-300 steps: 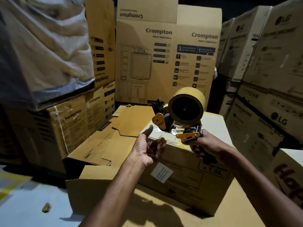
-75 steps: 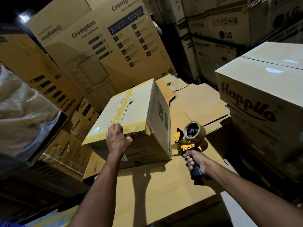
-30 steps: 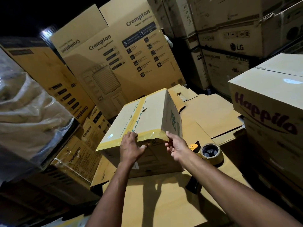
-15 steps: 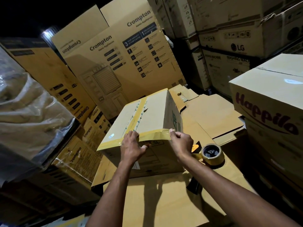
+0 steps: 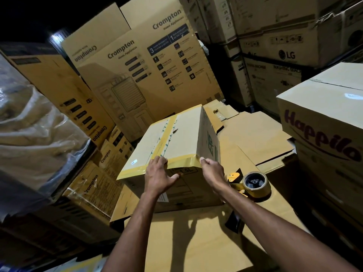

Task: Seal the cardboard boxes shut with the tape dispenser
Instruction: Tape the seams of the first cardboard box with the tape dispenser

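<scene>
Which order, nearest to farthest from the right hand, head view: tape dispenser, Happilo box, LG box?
1. tape dispenser, lying just right of the right hand
2. Happilo box, farther right, on the side stack
3. LG box, up in the back stack

Left hand (image 5: 159, 173) pressing taped near edge of cardboard box (image 5: 182, 134), right hand (image 5: 213, 172) at its corner, tape dispenser (image 5: 253, 183) lying beside
</scene>
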Motion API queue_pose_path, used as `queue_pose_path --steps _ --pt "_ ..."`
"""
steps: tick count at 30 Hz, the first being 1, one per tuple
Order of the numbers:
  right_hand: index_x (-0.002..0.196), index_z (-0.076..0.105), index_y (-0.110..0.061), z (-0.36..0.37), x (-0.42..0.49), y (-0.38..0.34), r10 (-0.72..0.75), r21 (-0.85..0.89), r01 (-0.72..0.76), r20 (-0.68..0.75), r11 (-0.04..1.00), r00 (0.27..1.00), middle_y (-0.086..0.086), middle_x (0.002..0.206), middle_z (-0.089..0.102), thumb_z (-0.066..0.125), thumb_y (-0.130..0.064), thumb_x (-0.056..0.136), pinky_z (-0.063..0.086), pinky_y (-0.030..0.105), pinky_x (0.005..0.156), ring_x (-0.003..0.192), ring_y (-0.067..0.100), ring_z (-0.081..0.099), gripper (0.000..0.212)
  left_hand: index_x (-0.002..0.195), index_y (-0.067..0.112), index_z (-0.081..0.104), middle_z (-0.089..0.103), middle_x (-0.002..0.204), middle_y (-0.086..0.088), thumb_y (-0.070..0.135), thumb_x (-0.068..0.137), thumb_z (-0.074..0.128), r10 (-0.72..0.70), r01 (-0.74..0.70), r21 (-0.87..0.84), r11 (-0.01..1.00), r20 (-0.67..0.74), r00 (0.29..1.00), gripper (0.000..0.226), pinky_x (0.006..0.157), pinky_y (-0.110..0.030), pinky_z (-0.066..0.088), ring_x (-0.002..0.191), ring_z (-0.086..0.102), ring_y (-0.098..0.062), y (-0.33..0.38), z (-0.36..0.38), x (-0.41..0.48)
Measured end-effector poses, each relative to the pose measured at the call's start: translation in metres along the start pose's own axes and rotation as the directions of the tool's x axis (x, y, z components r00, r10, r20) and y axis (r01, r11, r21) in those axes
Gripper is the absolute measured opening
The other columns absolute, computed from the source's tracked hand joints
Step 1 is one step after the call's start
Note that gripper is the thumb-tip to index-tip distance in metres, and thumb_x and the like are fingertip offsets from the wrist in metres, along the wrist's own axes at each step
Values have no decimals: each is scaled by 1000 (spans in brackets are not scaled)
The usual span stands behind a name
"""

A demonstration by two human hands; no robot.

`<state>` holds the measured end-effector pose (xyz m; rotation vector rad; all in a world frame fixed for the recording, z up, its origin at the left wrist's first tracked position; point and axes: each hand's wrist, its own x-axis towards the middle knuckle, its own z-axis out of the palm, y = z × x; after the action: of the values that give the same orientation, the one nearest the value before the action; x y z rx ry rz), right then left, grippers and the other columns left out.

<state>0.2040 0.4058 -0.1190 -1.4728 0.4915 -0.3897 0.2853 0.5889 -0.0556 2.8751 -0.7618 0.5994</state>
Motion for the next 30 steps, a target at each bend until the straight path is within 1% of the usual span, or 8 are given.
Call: queue_pose_path --steps 4,8,12,17,22,24,26,30 --pt "78 55 -15 0 2 10 -16 -151 26 67 988 998 3 74 53 34 -56 108 33 34 62 66 18 49 54 122 21 55 49 116 6 83 68 71 31 -32 20 999 26 999 84 92 -31 44 107 43 -13 -2 -5 0" --pt "99 64 -20 -6 13 21 51 -319 -14 110 948 993 0 98 66 27 -67 105 48 35 76 90 19 63 60 124 21 55 49 118 6 97 62 52 60 -61 17 998 43 997 98 93 -33 46 108 44 -14 -6 -7 -1" --pt "82 50 -20 -15 18 14 -101 -335 101 18 937 995 3 76 55 34 -56 108 36 30 58 64 15 49 48 129 21 55 50 121 6 99 62 50 48 -48 6 999 57 997 103 95 -36 49 111 45 -13 -8 -7 -1" --pt "84 47 -16 -18 20 11 -306 -254 314 73 915 949 -1 69 49 35 -63 104 32 28 57 62 14 45 52 133 20 56 51 123 5 98 70 44 30 -26 -52 998 69 997 100 97 -37 46 114 43 -12 -7 -11 -5" --pt "102 47 -19 -20 26 26 -267 -462 351 239 814 934 1 88 58 27 -58 107 40 36 74 89 21 53 44 133 19 58 52 123 6 90 80 42 17 -5 -186 983 65 998 90 93 -34 44 114 42 -8 -8 -15 -9" --pt "103 46 -20 -26 23 32 -315 -474 375 204 796 927 0 96 60 29 -50 110 38 39 83 99 22 52 35 138 17 57 52 129 3 82 89 42 4 16 -240 971 81 997 82 94 -33 41 116 40 -6 -7 -16 -9" --pt "100 46 -20 -29 21 33 -407 -437 419 125 796 905 -1 93 58 32 -44 111 35 37 79 98 23 51 29 137 17 60 55 130 1 66 101 43 -29 45 -295 954 60 998 63 95 -36 43 116 42 -7 -4 -18 -10" --pt "98 50 -17 -24 15 28 -594 -387 550 6 740 804 -3 88 54 39 -44 109 31 33 69 88 18 47 31 113 14 72 68 111 -1 40 107 50 14 -53 -302 952 -129 992 36 87 -38 50 101 52 -10 8 -16 -8"
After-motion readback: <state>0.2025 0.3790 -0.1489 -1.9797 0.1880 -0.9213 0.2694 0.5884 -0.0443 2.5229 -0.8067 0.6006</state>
